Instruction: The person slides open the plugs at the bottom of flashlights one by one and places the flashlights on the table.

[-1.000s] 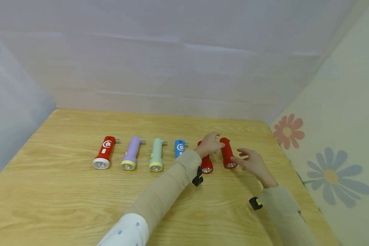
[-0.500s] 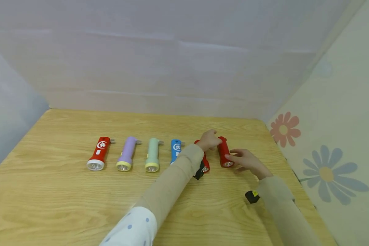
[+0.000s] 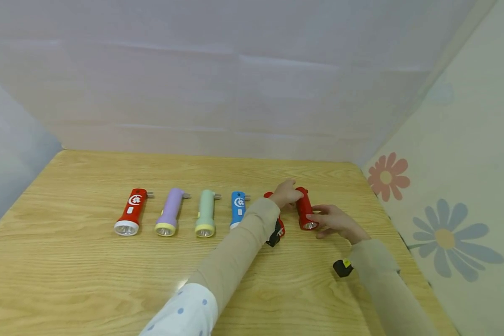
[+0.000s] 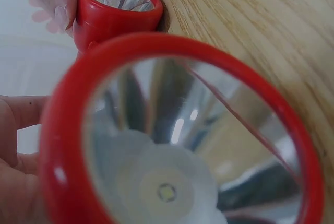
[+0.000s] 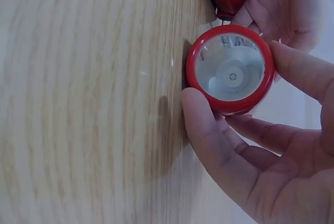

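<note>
In the head view, several flashlights lie in a row, lamp ends toward me. The rightmost is a plain red flashlight [image 3: 304, 210]. My left hand [image 3: 284, 193] holds its tail end, fingertips at the side; the grip is partly hidden. My right hand [image 3: 336, 220] grips its lamp end; the right wrist view shows thumb and fingers round the red rim [image 5: 229, 104]. Beneath my left wrist lies a second red flashlight [image 3: 282, 227], mostly covered in the head view. Its lamp [image 4: 167, 192] fills the left wrist view.
To the left lie a blue flashlight [image 3: 237, 207], a mint green one [image 3: 206, 212], a purple one [image 3: 169, 212] and a red one with a white lamp ring [image 3: 132, 210]. They rest on the wooden table [image 3: 109, 280]. A pale wall [image 3: 235, 93] stands behind it, a flower-patterned one [image 3: 458, 163] at right.
Both hands have closed in on the rightmost red flashlight, the right at its lamp end and the left at its tail. The head view has shifted slightly.
</note>
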Demonstrator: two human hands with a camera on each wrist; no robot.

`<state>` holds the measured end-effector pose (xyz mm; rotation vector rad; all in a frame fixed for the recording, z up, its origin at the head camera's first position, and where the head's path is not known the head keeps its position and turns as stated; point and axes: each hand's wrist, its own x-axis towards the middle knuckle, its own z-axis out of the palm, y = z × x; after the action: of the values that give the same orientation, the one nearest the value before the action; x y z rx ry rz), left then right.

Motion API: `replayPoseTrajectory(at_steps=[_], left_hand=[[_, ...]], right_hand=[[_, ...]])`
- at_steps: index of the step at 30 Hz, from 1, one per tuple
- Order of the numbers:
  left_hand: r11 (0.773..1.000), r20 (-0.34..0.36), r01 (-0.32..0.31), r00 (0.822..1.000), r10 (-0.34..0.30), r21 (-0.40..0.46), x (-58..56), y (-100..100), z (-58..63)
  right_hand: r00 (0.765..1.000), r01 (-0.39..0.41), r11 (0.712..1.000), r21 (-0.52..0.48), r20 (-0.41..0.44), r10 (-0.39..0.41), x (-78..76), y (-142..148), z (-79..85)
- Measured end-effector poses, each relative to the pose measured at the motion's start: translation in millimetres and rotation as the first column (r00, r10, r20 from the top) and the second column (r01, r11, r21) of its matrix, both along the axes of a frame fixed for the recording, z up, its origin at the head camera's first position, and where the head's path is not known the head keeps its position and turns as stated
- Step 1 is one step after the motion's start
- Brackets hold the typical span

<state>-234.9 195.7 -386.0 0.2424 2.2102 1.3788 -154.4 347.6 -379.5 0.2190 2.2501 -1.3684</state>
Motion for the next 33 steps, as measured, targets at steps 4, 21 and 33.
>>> replayPoseTrajectory(at_steps=[4,21,33], left_hand=[[1.0,0.031,0.011,0.999,-0.012,0.026,-0.5,1.8,-1.8],[0.999,-0.002,0.041,0.999,-0.041,-0.021,-2.0,4.2,-6.1],[0.999,-0.078,-0.006,0.997,0.002,-0.049,-1.2,4.7,-5.3]], right_hand=[[1.0,0.003,1.0,-0.011,-0.009,-0.003,0.4,-1.6,-1.1],[0.999,-0.023,0.999,-0.046,-0.031,0.022,1.4,-3.8,-3.3],[0.995,-0.026,0.999,-0.029,-0.092,0.024,2.2,-5.6,-4.8]])
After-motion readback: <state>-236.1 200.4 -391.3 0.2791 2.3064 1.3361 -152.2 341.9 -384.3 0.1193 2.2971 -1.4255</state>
